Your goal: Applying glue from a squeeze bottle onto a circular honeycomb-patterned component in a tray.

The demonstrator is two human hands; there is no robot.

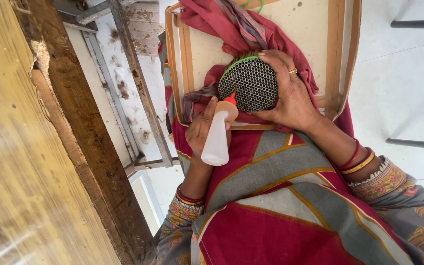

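Presently, left hand fingers grip a light, squeezable glue bottle mid-body. Right hand fingers clasp the stiff honeycomb disc by its rim.

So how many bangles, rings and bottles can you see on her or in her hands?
Bangles on the right wrist: 3
Bangles on the left wrist: 2, maybe more, hard to tell
Ring: 1
Squeeze bottle: 1
Total: 7
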